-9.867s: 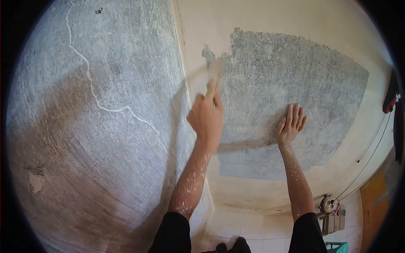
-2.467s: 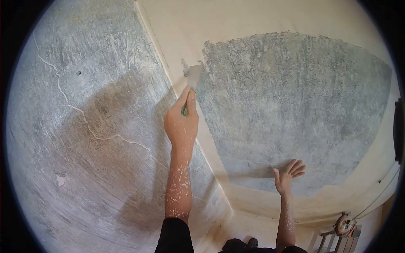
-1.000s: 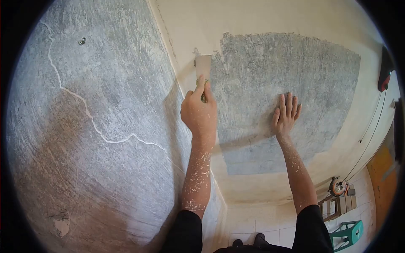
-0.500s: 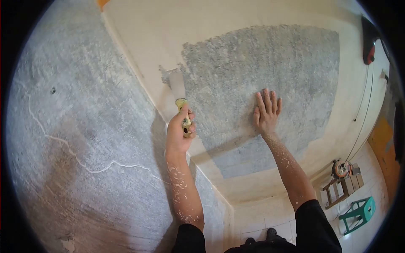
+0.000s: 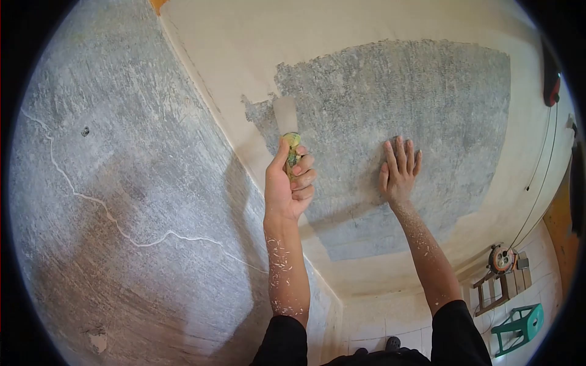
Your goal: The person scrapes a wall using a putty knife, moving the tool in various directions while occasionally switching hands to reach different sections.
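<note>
My left hand [image 5: 292, 183] is closed around the yellow-green handle of a putty knife [image 5: 285, 116]. Its wide blade points up the wall, over the edge between cream paint and bared grey surface; whether it touches cannot be made out. Just left of the blade is a small ragged grey spot [image 5: 259, 112] in the paint. My right hand [image 5: 401, 173] lies flat with fingers spread on the large scraped grey patch [image 5: 427, 91]. Pale flakes cling to both forearms.
A grey wall [image 5: 134, 183] with a wavy white line meets the cream-painted wall [image 5: 226, 43] at a corner on the left. At lower right are a cable reel [image 5: 502, 260], a wooden bench [image 5: 510, 285] and a green stool [image 5: 522, 326]. Cords [image 5: 543, 171] hang at right.
The putty knife has moved right, away from the small ragged spot, and my left hand's fingers show more. The whole view has shifted slightly. My right hand stays on the patch.
</note>
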The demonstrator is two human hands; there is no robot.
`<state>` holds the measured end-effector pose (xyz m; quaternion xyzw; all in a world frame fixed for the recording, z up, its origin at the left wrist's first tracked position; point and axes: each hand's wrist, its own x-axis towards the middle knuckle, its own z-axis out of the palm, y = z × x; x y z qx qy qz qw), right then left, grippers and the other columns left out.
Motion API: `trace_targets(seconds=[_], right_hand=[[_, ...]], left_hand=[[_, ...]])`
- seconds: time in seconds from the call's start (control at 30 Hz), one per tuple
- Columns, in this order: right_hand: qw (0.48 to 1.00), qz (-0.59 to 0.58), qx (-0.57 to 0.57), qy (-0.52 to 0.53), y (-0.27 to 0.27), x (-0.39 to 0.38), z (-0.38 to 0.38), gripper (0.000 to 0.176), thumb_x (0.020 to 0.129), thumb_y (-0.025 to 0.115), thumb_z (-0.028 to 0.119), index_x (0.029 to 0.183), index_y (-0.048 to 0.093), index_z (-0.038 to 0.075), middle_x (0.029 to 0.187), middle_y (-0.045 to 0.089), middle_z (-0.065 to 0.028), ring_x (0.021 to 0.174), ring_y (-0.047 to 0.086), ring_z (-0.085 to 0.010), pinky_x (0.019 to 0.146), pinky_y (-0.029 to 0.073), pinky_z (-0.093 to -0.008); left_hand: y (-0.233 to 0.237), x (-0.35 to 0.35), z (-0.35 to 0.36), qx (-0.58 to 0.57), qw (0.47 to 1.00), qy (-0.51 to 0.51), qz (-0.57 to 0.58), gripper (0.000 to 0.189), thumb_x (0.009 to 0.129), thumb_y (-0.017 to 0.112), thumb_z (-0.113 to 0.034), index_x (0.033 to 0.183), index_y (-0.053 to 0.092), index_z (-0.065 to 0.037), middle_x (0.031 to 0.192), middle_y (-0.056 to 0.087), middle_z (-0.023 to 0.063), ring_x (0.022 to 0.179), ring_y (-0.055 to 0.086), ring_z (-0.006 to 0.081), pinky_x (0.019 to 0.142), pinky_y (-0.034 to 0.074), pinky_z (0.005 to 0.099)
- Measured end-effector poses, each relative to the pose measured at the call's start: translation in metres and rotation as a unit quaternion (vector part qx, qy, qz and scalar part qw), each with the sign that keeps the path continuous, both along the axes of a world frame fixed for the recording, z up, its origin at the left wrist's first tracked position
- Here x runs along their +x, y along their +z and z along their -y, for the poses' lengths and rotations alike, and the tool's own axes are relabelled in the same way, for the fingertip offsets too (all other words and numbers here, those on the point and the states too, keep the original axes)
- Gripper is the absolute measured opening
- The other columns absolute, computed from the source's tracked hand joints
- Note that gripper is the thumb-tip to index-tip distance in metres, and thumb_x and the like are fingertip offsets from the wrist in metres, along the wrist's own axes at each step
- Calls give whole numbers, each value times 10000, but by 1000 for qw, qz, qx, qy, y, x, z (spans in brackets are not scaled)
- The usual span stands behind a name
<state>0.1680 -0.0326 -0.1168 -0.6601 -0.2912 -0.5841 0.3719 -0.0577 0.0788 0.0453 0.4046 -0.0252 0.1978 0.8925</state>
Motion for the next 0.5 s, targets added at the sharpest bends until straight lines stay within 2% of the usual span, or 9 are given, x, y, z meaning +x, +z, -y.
trace_targets(seconds=[0.3,0.4,0.5], right_hand=[[1000,-8,-13,-4,-3,2,-1,449,1006,384,279,1424,509,173,1532,394,-71,1472,240,-274,1207,41,-484],[1000,5,-12,0,0,6,0,450,1001,395,265,1428,502,171,1537,385,-76,1475,232,-270,1208,33,-487],[1000,9,-15,-1,-1,6,0,450,999,395,251,1426,503,156,1531,392,-85,1470,243,-277,1206,42,-489]], left_hand=[[7,2,-4,-22,1000,-12,10,336,1018,481,-433,852,524,-144,601,316,-76,397,189,11,278,105,177],[2,4,3,-18,1000,19,-7,323,1017,484,-429,859,531,-151,599,314,-78,397,189,12,282,98,177],[10,3,-4,27,1000,-1,1,353,990,506,-494,838,529,-176,597,329,-88,416,221,17,305,111,175]])
